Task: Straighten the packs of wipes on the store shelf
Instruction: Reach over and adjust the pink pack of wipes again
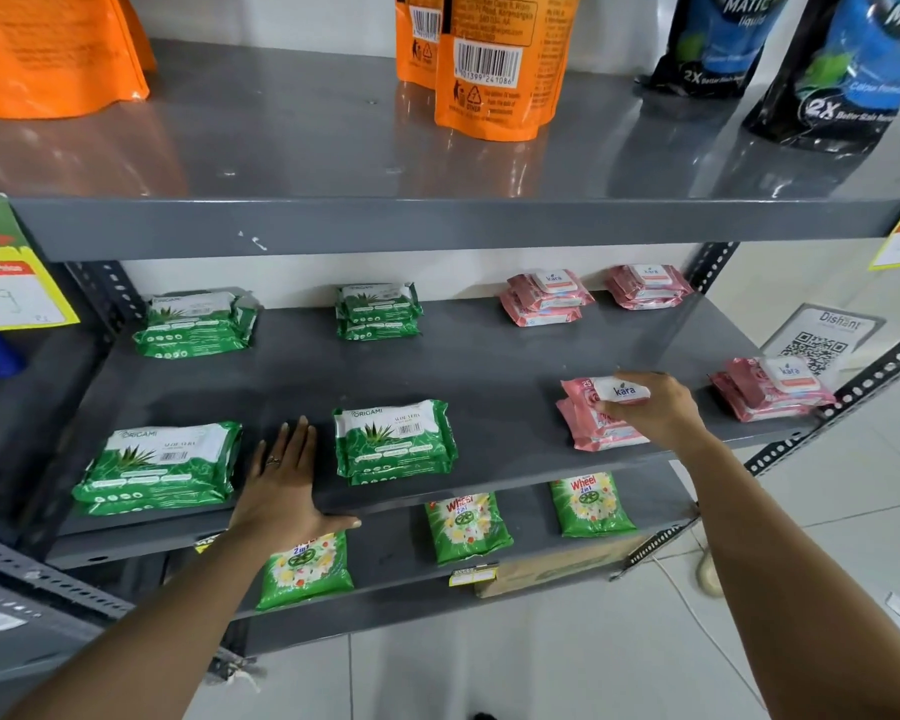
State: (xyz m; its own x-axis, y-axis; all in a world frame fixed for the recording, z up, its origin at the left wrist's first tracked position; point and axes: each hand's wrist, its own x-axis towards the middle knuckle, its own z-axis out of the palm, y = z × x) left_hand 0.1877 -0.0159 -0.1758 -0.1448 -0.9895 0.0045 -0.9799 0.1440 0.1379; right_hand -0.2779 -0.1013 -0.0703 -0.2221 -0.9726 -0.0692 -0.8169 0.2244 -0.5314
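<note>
- Left hand (287, 480): flat, fingers spread, on middle shelf (489, 366) front, between two green wipe stacks (159, 467).
- Right hand (655, 410): fingers closed on top pack of front pink wipe stack (593, 423), right of centre.

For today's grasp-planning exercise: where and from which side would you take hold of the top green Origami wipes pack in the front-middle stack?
Grip the top green Origami wipes pack by its two short side edges, coming from above and in front. It lies flat on a stack, long side facing the aisle, with bare grey metal shelf on both sides.
</note>
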